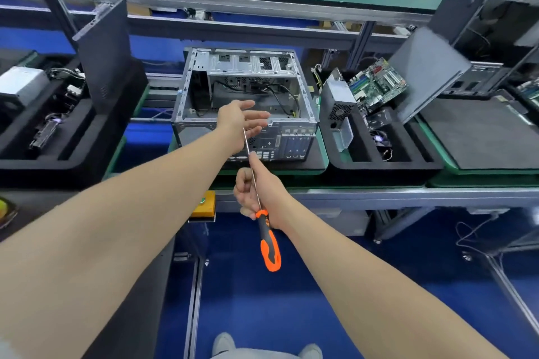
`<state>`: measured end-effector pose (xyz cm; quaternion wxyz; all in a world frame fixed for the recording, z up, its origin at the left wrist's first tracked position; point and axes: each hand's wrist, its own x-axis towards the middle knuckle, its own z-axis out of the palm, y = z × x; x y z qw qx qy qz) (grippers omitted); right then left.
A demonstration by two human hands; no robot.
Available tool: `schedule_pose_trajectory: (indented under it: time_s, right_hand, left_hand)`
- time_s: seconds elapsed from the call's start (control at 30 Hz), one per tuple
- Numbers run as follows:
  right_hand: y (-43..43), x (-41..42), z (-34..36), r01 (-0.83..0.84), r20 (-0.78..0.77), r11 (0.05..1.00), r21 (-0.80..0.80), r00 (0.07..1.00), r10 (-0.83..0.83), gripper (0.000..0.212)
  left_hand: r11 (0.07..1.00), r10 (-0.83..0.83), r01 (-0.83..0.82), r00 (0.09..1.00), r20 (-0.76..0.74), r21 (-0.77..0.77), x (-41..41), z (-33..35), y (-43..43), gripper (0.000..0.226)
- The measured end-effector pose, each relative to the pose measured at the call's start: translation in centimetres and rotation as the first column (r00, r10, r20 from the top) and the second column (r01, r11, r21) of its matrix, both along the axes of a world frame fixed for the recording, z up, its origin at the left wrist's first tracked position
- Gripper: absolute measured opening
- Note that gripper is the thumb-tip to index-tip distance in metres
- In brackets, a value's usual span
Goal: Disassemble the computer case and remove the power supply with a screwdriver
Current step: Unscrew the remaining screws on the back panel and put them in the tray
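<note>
An open grey computer case [294, 125] lies on its side on the green-edged tray in the middle, its side panel off and black cables showing inside. My left hand [242, 121] is stretched out over the case's near rear edge, fingers spread, holding nothing. My right hand [256, 192] is nearer to me, below the case, shut on the metal shaft of a long screwdriver [269, 245] with an orange and black handle. The handle hangs toward me and the tip points up at my left palm. The power supply inside the case is not clearly visible.
A black foam tray [388, 165] on the right holds a removed power supply [339, 96], a motherboard [376, 84] and a leaning side panel [428, 73]. Another foam tray [52, 137] with parts and an upright panel [108, 55] stands at the left. A yellow button box [204, 204] hangs under the conveyor rail.
</note>
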<state>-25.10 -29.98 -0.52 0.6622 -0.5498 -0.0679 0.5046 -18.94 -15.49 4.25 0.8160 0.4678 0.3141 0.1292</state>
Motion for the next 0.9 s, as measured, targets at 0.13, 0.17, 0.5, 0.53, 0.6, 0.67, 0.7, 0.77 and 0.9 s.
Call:
schedule_pose_trajectory:
  time_s: [0.13, 0.17, 0.5, 0.53, 0.6, 0.67, 0.7, 0.77, 0.9]
  right_hand:
    - [-1.9, -0.6, -0.8, -0.015, -0.028, 1.000, -0.014, 1.000, 0.015, 0.081]
    - [-2.2, -0.6, -1.0, -0.016, -0.039, 1.000, -0.017, 0.999, 0.016, 0.081]
    - [-4.1, -0.8, -2.3, -0.020, -0.077, 0.997, -0.071, 0.997, 0.015, 0.074]
    - [-4.1, -0.9, -2.4, -0.011, -0.089, 0.998, -0.068, 0.996, 0.005, 0.073]
    - [-4.1, -1.0, -2.4, 0.013, -0.109, 0.998, -0.062, 0.994, -0.020, 0.071]
    - [-4.0, -1.0, -2.4, 0.036, -0.117, 0.997, -0.062, 0.992, -0.043, 0.069]
    - [-4.0, -1.0, -2.4, 0.046, -0.116, 0.997, -0.066, 0.992, -0.054, 0.067]
    - [-4.1, -0.9, -2.3, 0.064, -0.108, 0.994, -0.084, 0.991, -0.073, 0.066]
    - [-4.1, -0.6, -2.1, 0.080, -0.069, 0.987, -0.138, 0.994, -0.090, 0.065]
  left_hand:
    - [0.999, -0.031, 0.031, 0.998, -0.047, -0.014, 0.0, -1.1, -2.3, 0.033]
    - [1.000, -0.029, 0.028, 0.998, -0.064, -0.013, -0.1, -1.5, -2.7, 0.035]
    - [0.997, -0.060, 0.069, 0.981, -0.184, 0.042, -1.0, -4.5, -3.7, 0.043]
    - [0.996, -0.066, 0.077, 0.980, -0.185, 0.054, -0.9, -4.6, -3.8, 0.041]
    - [0.995, -0.075, 0.085, 0.983, -0.170, 0.057, -1.0, -4.7, -4.3, 0.035]
    - [0.996, -0.083, 0.087, 0.987, -0.138, 0.024, -1.0, -4.7, -4.5, 0.031]
    - [0.996, -0.086, 0.087, 0.989, -0.121, 0.004, -1.0, -4.8, -4.5, 0.030]
    - [0.996, -0.088, 0.087, 0.992, -0.092, -0.022, -0.8, -4.8, -4.4, 0.031]
    - [0.999, -0.045, 0.044, 0.996, -0.074, -0.009, -0.4, -4.9, -4.3, 0.029]
